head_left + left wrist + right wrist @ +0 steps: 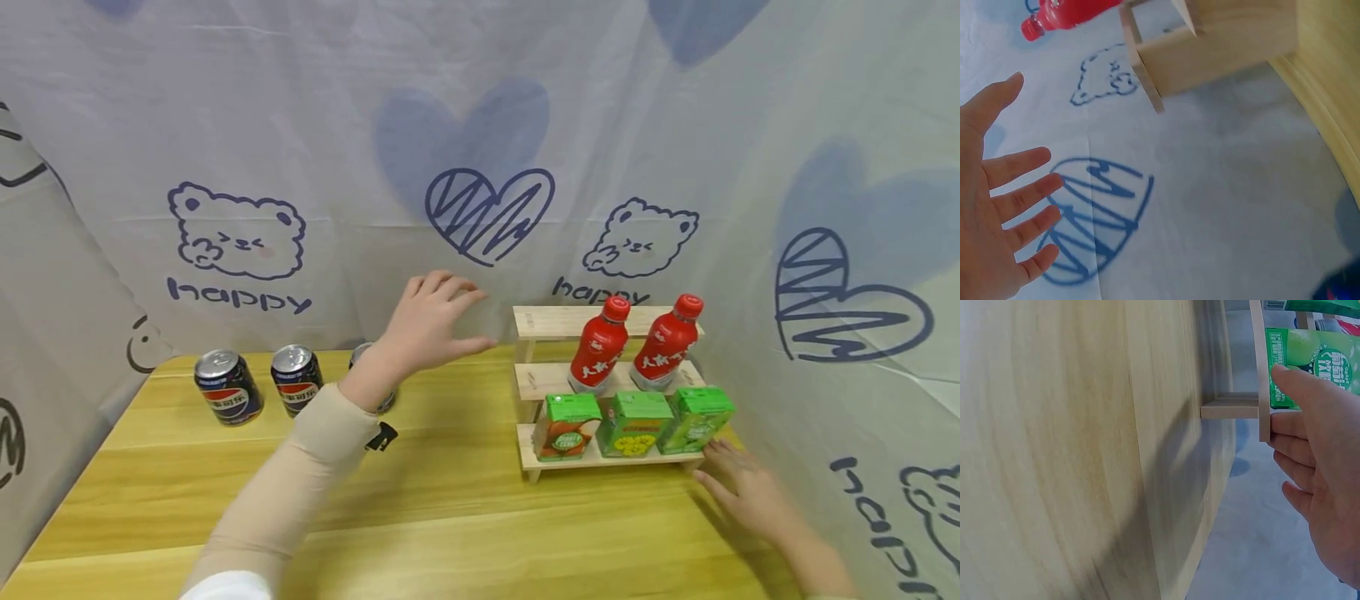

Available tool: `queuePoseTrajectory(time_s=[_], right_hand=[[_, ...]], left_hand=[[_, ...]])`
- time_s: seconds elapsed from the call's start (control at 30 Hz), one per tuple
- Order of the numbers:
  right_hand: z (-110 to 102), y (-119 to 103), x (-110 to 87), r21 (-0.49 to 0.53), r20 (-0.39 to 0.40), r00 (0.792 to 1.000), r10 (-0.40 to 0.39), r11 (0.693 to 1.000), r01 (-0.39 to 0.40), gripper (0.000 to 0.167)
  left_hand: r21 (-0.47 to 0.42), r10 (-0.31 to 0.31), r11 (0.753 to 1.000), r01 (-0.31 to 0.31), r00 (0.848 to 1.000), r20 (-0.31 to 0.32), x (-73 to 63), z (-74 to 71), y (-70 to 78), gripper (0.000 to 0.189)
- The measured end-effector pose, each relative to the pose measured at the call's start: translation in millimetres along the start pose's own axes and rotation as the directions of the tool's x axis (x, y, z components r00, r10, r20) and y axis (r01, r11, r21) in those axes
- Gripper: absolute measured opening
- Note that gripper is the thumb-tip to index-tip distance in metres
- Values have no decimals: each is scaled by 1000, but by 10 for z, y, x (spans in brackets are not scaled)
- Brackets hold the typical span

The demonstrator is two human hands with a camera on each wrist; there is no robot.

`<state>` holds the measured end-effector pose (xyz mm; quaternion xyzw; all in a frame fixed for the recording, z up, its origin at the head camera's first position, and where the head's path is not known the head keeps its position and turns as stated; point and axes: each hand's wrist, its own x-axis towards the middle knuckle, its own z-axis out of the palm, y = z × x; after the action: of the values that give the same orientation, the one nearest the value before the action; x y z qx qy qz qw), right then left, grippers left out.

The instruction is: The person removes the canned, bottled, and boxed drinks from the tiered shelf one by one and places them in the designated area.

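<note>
My left hand (431, 321) is raised over the table, left of a three-tier wooden shelf (532, 381), with fingers spread and nothing held. In the left wrist view the left hand (997, 206) shows its open palm. My right hand (750, 492) is at the right end of the bottom tier, beside a green juice box (699, 421). In the right wrist view the right hand (1329, 444) has its thumb in front of that box and its fingers against the tier's end. Two red bottles (598, 346) stand on the middle tier. An orange-pictured box (567, 429) and a yellow-flowered box (636, 425) share the bottom tier.
Dark cola cans stand at the table's back left: one can (228, 389) at the far left, another can (296, 382) beside it, and a third can (361, 353) partly hidden by my left wrist. A patterned curtain (352, 250) hangs behind the wooden table (450, 517) and along its right side.
</note>
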<state>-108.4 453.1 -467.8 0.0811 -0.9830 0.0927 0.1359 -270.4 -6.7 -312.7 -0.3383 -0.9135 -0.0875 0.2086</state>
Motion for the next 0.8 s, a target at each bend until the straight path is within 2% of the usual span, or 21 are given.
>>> queuePoseTrajectory(time_s=[0.47,0.8], right_hand=[[20,7,23,-40,-27,1000,0,999,-1,47],[32,4,14,-8,-46,999,3,1000,-4,46]], left_hand=[[-40,15,999,-12,998,55,386,208,465,67],[-27,53,998,-51,998,47,606,418,764,66]])
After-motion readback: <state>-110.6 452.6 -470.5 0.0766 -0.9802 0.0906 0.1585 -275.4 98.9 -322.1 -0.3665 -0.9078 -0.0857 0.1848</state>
